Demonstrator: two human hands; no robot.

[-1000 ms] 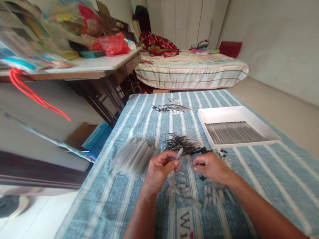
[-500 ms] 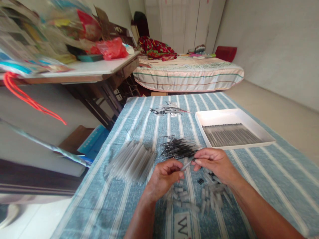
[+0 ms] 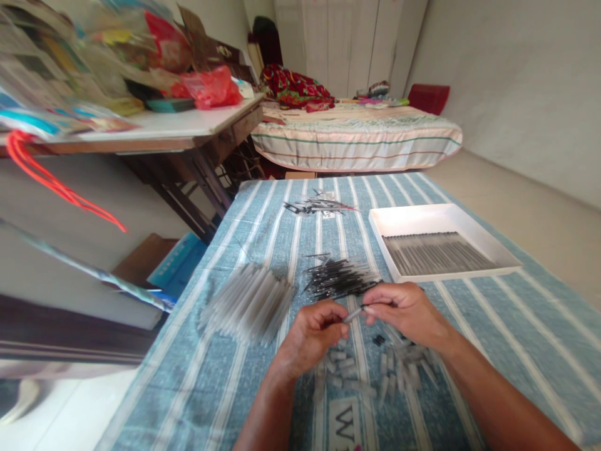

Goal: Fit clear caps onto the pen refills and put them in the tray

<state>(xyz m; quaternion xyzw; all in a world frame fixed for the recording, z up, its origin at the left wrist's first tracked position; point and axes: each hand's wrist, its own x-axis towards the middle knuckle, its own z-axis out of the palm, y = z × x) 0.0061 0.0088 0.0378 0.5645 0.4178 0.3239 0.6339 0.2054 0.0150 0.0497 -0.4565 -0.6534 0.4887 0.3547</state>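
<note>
My left hand [image 3: 318, 329] is closed in a pinch on a short translucent grey pen cap [image 3: 352, 315], held at a slant above the table. My right hand [image 3: 402, 312] pinches a small black plug [image 3: 362, 307] at the cap's upper right end; the fingertips partly hide it. Below the hands lie loose grey pen caps [image 3: 342, 364] and a few small black plugs [image 3: 378, 340]. Left of my left hand is a pile of translucent pen barrels [image 3: 251, 304]. Dark pen refills [image 3: 335, 279] lie in a heap just beyond my hands.
A white tray [image 3: 399, 270] with a row of dark-ended pens stands at the right. More thin dark pieces [image 3: 319, 207] lie at the far end of the striped tablecloth [image 3: 188, 376]. A cluttered side table [image 3: 164, 134] is at the left, a bed [image 3: 352, 147] behind.
My right hand has moved slightly down and left, bringing the black plug closer against the pen cap. My left hand stays nearly still. The view has shifted slightly.
</note>
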